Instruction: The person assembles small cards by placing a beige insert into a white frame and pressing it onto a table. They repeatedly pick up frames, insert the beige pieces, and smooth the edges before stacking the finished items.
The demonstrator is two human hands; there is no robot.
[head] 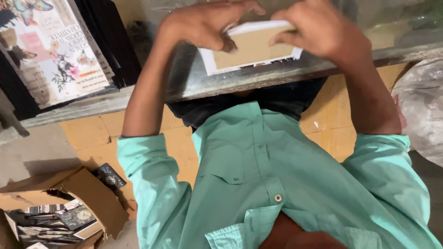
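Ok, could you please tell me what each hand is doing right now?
Left hand: closed on the brown card with white edges, at its left side.
Right hand: closed on the same card, at its right side.

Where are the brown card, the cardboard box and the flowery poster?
brown card [251,48]: head view, its brown face.
cardboard box [99,196]: head view, its open flap.
flowery poster [55,50]: head view, its printed middle.

Mint-green button-up shirt [258,184], sleeves rolled to elbows, chest pocket, small buttons.
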